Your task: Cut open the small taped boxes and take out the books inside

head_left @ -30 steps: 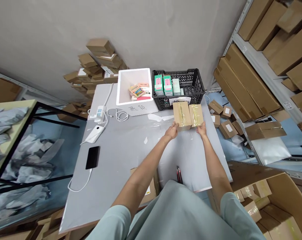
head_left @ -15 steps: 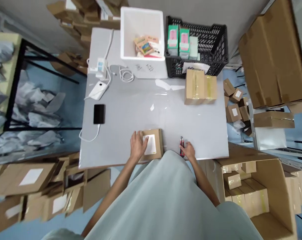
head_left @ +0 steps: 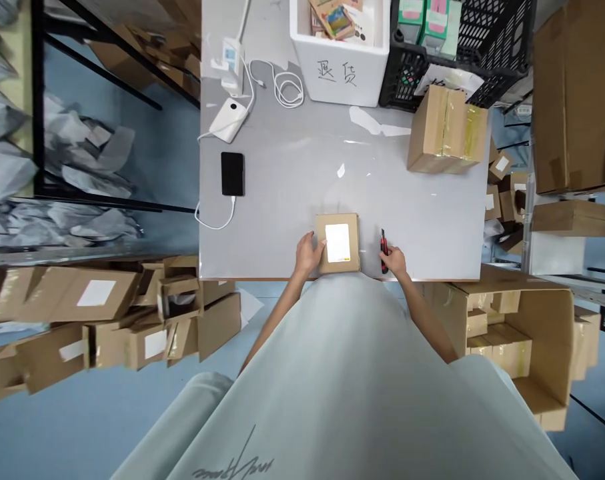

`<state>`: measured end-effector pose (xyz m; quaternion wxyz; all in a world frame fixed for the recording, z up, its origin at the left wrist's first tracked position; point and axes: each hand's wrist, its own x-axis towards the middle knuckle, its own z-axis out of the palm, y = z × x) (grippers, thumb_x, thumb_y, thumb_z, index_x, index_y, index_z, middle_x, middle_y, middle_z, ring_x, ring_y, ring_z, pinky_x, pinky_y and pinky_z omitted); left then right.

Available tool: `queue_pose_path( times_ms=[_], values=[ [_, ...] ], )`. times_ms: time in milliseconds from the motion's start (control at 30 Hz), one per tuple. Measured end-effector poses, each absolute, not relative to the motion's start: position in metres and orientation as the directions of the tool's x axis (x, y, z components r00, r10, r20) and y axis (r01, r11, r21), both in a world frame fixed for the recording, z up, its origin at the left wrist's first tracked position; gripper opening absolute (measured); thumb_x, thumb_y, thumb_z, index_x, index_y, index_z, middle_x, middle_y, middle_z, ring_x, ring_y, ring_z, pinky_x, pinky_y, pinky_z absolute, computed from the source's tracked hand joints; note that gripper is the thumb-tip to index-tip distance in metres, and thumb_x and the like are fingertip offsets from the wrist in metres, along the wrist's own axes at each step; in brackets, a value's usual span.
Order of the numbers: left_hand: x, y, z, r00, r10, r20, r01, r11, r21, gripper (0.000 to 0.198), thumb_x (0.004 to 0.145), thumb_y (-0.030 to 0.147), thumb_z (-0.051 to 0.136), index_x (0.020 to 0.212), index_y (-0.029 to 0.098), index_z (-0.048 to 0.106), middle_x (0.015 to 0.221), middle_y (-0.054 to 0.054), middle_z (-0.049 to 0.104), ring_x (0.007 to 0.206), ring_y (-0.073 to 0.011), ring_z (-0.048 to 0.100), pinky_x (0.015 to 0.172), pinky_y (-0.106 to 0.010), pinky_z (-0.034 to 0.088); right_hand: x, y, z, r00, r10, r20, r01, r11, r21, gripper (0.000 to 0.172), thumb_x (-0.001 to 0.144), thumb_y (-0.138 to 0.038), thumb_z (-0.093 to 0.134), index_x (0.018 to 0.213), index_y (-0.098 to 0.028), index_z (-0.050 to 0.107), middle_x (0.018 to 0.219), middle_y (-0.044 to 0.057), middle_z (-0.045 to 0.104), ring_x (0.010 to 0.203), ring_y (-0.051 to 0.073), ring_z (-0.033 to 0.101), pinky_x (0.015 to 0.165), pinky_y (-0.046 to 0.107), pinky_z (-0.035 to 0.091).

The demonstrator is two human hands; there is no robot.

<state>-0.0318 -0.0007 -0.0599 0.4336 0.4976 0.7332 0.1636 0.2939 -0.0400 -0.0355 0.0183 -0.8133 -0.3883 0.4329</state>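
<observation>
A small cardboard box [head_left: 353, 245] with a white label [head_left: 337, 243] lies flat at the table's front edge, close to my body. My left hand [head_left: 309, 255] grips its left side, thumb near the label and fingers along the edge. To the right of the box, a red and black utility knife [head_left: 383, 252] points away from me. My right hand [head_left: 395, 261] pinches it between thumb and fingers, low over the tabletop. Whether its blade is out I cannot tell.
Two taped cartons [head_left: 435, 133] stand at the back right, before a black crate [head_left: 502, 57] and a white bin [head_left: 347, 80]. A black phone [head_left: 233, 174] on a cable lies left. Beside the table's right front corner is a large open carton [head_left: 547, 347].
My view has shifted, so the table appears higher and further right. My left hand has gone from lying over the box to holding its left side. The knife stays in my right hand.
</observation>
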Motion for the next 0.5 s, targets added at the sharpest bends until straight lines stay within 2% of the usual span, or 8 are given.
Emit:
queue_pose_path(
  times_ms=[67, 133, 233, 333, 400, 500],
  values=[
    [-0.040, 0.001, -0.064, -0.116, 0.860, -0.497, 0.546, 0.473, 0.691, 0.063, 0.100, 0.040, 0.073, 0.155, 0.011, 0.063, 0.166, -0.025, 0.063, 0.162, -0.0388, 0.054, 0.141, -0.054, 0.037, 0.279, -0.036, -0.036, 0.297, 0.645, -0.704, 0.554, -0.717, -0.423, 0.018, 0.095, -0.037, 0.065, 0.084, -0.023, 0.067, 0.089, 0.003, 0.076, 0.099, 0.025, 0.076, 0.095, 0.033, 0.060],
    [-0.051, 0.002, -0.066, -0.115, 0.842, -0.527, 0.496, 0.508, 0.704, 0.061, 0.100, 0.038, 0.073, 0.154, 0.011, 0.065, 0.164, -0.024, 0.065, 0.160, -0.0381, 0.057, 0.140, -0.054, 0.039, 0.261, -0.030, -0.037, 0.280, 0.642, -0.714, 0.481, -0.737, -0.475, 0.019, 0.096, -0.038, 0.062, 0.083, -0.024, 0.064, 0.083, 0.001, 0.074, 0.091, 0.023, 0.075, 0.088, 0.031, 0.061],
    [-0.075, 0.003, -0.068, -0.164, 0.793, -0.587, 0.400, 0.598, 0.695, 0.059, 0.097, 0.035, 0.075, 0.151, 0.012, 0.067, 0.163, -0.024, 0.065, 0.158, -0.0367, 0.059, 0.138, -0.052, 0.042, 0.232, -0.020, -0.034, 0.242, 0.643, -0.726, 0.371, -0.753, -0.543, 0.018, 0.097, -0.038, 0.061, 0.088, -0.023, 0.063, 0.089, 0.003, 0.078, 0.092, 0.022, 0.076, 0.085, 0.030, 0.063],
    [-0.101, 0.005, -0.072, -0.196, 0.729, -0.656, 0.331, 0.679, 0.656, 0.064, 0.091, 0.030, 0.078, 0.151, 0.011, 0.066, 0.162, -0.026, 0.065, 0.149, -0.0381, 0.066, 0.132, -0.056, 0.049, 0.200, -0.011, -0.028, 0.185, 0.648, -0.739, 0.279, -0.755, -0.593, 0.019, 0.102, -0.041, 0.057, 0.096, -0.023, 0.062, 0.101, 0.006, 0.082, 0.098, 0.021, 0.080, 0.086, 0.030, 0.066],
    [-0.114, 0.005, -0.074, -0.168, 0.709, -0.685, 0.298, 0.699, 0.650, 0.067, 0.090, 0.027, 0.078, 0.153, 0.011, 0.063, 0.161, -0.026, 0.065, 0.139, -0.0365, 0.072, 0.125, -0.057, 0.056, 0.178, -0.005, -0.023, 0.139, 0.654, -0.744, 0.164, -0.756, -0.634, 0.020, 0.106, -0.043, 0.054, 0.102, -0.024, 0.060, 0.110, 0.008, 0.084, 0.102, 0.021, 0.082, 0.086, 0.031, 0.068],
    [-0.118, 0.005, -0.073, -0.059, 0.692, -0.719, 0.225, 0.711, 0.666, 0.061, 0.094, 0.023, 0.073, 0.153, 0.012, 0.062, 0.152, -0.023, 0.073, 0.124, -0.0297, 0.079, 0.112, -0.051, 0.066, 0.150, 0.003, -0.013, 0.074, 0.686, -0.724, -0.001, -0.726, -0.687, 0.022, 0.108, -0.047, 0.056, 0.104, -0.025, 0.056, 0.114, 0.009, 0.084, 0.103, 0.022, 0.082, 0.083, 0.031, 0.069]
  ],
)
